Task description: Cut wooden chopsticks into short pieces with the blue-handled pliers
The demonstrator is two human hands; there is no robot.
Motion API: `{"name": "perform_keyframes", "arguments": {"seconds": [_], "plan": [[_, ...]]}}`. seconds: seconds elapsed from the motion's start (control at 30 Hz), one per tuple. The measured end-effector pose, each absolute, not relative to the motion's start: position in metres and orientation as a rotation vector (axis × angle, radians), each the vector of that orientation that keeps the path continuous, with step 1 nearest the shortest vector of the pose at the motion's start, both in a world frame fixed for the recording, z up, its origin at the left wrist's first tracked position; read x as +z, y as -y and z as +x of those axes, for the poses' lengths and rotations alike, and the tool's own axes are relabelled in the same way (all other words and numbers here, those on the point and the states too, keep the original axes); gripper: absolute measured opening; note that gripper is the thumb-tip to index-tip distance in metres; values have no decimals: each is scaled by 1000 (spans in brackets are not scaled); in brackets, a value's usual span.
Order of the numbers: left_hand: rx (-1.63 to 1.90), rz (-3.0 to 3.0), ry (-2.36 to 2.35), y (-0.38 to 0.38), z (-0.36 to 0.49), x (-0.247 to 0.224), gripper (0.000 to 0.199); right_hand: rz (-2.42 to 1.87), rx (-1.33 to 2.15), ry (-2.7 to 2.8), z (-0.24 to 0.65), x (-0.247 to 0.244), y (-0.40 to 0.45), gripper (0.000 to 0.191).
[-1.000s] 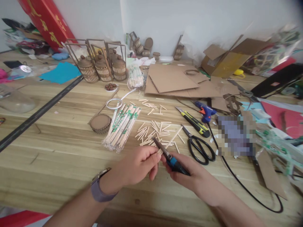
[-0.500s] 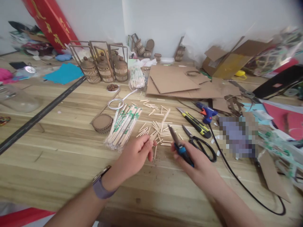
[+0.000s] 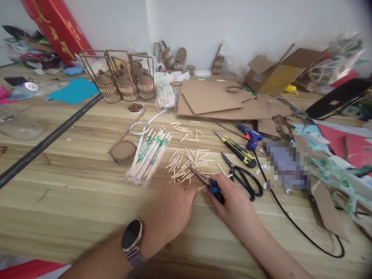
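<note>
My right hand [image 3: 232, 197] is wrapped round a pair of pliers [image 3: 214, 185] with blue and black handles, their metal jaws pointing to the upper left. My left hand [image 3: 171, 209] is palm down with fingers curled in a pinch. A pale end of a wooden stick [image 3: 200, 188] shows at its fingertips, close to my right thumb; the rest is hidden. Just beyond my hands lie several short cut wooden sticks [image 3: 176, 161]. Left of them is a plastic-wrapped bundle of chopsticks [image 3: 151, 155]. Scissors [image 3: 244, 176] with black handles rest right of the pliers.
A yellow-black utility knife [image 3: 236, 149] and a blue glue gun [image 3: 251, 136] lie at the right, its cable curving forward. A round cardboard piece [image 3: 123, 151], tape roll [image 3: 139, 128] and small lidded baskets [image 3: 126, 86] are at the left. Cardboard sheets [image 3: 210, 99] lie behind.
My left hand has turned palm down and come nearer the body; the long stick it held pointing away no longer shows there. The pliers have moved left and swung toward my left hand.
</note>
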State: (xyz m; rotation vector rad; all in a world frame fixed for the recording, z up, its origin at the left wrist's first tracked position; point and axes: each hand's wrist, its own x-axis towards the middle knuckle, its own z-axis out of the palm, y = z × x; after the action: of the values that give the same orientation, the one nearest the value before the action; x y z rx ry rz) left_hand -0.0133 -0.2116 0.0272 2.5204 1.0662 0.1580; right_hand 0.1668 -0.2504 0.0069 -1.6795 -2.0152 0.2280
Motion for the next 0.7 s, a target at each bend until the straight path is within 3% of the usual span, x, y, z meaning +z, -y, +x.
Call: {"name": "perform_keyframes", "arguments": {"seconds": [0.27,0.7], "plan": [[-87,2596,-1151,218,-7,36,32,-1878,226,2030,160,7,255,3],[-66,2602,-1173,223,-3,31,30,-1927,37,2130,154,9,253,12]]}}
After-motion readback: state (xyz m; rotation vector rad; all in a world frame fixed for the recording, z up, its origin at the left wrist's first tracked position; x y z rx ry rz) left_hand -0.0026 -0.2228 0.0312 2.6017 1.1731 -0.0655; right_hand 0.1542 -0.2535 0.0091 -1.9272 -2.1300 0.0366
